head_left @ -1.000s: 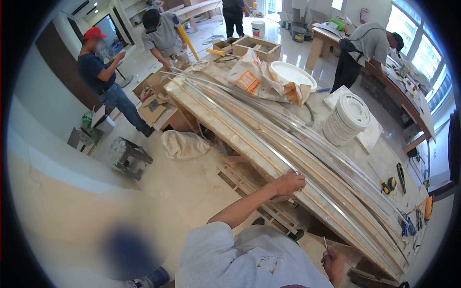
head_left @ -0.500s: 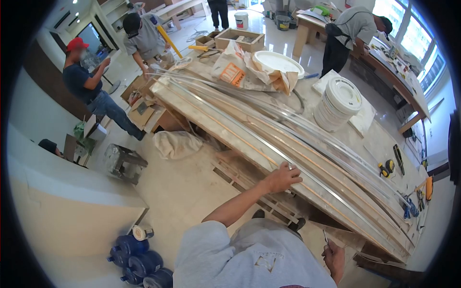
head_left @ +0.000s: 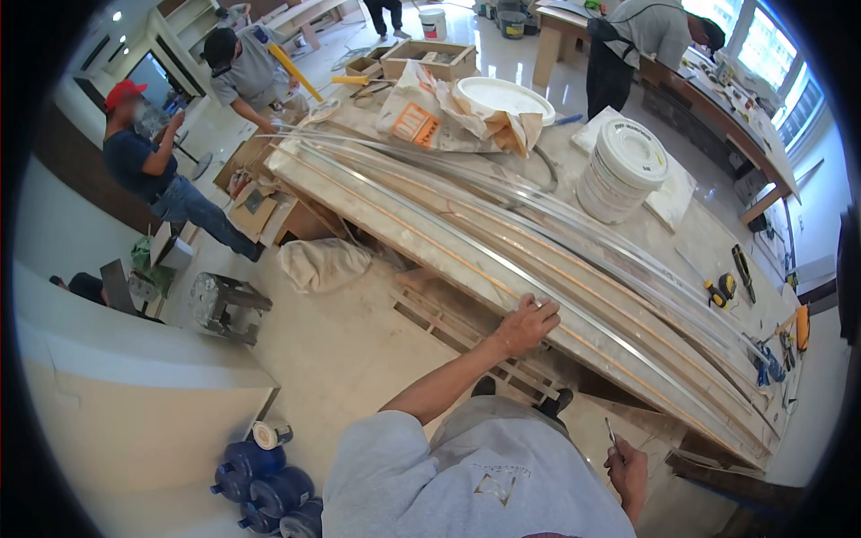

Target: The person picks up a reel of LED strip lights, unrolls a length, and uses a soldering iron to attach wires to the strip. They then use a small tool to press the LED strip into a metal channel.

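My left hand [head_left: 529, 325] is at the near edge of the workbench, fingers curled down by a long silver strip [head_left: 457, 235] and a thin wood-coloured strip [head_left: 377, 199]. Whatever its fingertips pinch is hidden. Both strips run lengthwise along the bench, beside several clear and pale lengths [head_left: 574, 220]. Low at my right side, away from the bench top, my right hand [head_left: 627, 470] is closed around a slim pen-like tool [head_left: 611, 432] that points upward.
On the bench stand a white lidded bucket [head_left: 623, 170], a torn paper bag [head_left: 421, 112], a yellow-black tape measure [head_left: 720, 290] and hand tools. Below is a slatted wooden frame [head_left: 439, 325]. Blue water jugs [head_left: 282, 490] and a stool [head_left: 226, 305] are left. Several people are nearby.
The view has tilted slightly, so the bench and its contents sit a little higher in the frame. Both hands keep nearly the same pose and place.
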`<action>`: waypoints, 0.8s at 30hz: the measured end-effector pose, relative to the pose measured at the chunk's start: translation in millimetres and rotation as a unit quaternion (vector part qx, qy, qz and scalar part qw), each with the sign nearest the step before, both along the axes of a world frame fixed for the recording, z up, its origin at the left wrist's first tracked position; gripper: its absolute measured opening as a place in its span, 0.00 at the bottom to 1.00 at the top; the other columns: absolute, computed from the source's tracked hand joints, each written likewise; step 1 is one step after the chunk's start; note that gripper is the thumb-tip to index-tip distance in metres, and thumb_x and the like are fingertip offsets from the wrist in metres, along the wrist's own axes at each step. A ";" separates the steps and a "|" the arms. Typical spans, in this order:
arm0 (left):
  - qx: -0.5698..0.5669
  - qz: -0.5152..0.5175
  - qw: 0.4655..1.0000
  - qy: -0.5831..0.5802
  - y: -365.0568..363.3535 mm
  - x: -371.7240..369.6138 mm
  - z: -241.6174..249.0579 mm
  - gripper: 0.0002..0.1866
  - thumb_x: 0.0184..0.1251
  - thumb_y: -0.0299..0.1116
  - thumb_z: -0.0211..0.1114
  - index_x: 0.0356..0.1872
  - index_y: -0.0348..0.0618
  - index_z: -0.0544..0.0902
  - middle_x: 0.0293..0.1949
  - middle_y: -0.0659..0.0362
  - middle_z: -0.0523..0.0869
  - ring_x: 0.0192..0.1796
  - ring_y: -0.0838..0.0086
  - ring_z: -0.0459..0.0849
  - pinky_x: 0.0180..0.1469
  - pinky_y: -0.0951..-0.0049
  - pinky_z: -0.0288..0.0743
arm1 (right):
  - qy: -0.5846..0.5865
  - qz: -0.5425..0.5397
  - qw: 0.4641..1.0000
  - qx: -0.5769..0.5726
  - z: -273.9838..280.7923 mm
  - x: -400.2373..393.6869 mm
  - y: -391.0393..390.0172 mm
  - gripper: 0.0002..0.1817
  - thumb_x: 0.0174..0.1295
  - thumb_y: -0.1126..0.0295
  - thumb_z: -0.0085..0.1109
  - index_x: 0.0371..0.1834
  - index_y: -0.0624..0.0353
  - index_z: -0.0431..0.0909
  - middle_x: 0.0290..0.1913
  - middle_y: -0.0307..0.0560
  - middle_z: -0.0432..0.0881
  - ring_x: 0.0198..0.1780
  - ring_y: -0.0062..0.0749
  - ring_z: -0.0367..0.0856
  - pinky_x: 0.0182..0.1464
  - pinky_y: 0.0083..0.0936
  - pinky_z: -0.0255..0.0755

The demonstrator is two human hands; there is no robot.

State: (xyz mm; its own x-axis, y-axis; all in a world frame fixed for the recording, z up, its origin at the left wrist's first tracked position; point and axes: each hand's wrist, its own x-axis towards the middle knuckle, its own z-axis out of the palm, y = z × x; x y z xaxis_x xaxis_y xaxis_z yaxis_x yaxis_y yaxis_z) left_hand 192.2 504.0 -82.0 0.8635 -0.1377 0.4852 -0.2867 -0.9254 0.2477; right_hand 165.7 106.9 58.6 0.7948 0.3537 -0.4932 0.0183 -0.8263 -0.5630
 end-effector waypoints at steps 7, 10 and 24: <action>-0.034 0.003 0.999 -0.018 -2.7 -1.6 2.0 0.12 0.59 0.28 0.65 0.46 0.45 0.80 0.52 0.55 0.79 0.61 0.60 0.79 0.63 0.53 0.67 | 0.003 -0.008 1.000 0.017 -8.3 -1.7 -6.1 0.19 0.71 0.73 0.58 0.63 0.62 0.83 0.25 0.55 0.86 0.29 0.38 0.90 0.37 0.35 0.81; -0.039 -0.023 0.999 -0.010 0.6 -8.0 10.7 0.17 0.56 0.27 0.68 0.48 0.44 0.81 0.54 0.56 0.79 0.64 0.60 0.78 0.64 0.52 0.66 | -0.020 0.005 1.000 -0.005 -2.7 -5.6 4.6 0.19 0.70 0.72 0.59 0.63 0.62 0.83 0.26 0.57 0.86 0.29 0.39 0.90 0.37 0.35 0.81; -0.104 0.247 0.956 0.117 -36.7 -198.5 20.7 0.18 0.62 0.26 0.70 0.54 0.50 0.86 0.58 0.61 0.82 0.67 0.64 0.77 0.64 0.51 0.63 | 0.041 0.187 0.981 0.039 -29.1 14.3 29.3 0.13 0.67 0.73 0.59 0.53 0.61 0.85 0.29 0.60 0.85 0.33 0.50 0.88 0.40 0.41 0.80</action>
State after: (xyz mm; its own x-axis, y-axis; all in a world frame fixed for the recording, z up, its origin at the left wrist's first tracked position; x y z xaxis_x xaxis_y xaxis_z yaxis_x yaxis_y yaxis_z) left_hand -6.3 467.4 -61.4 0.8863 0.3940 0.2434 0.2587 -0.8571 0.4455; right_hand 180.0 136.2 29.6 0.5619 0.6521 -0.5090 0.2639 -0.7244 -0.6369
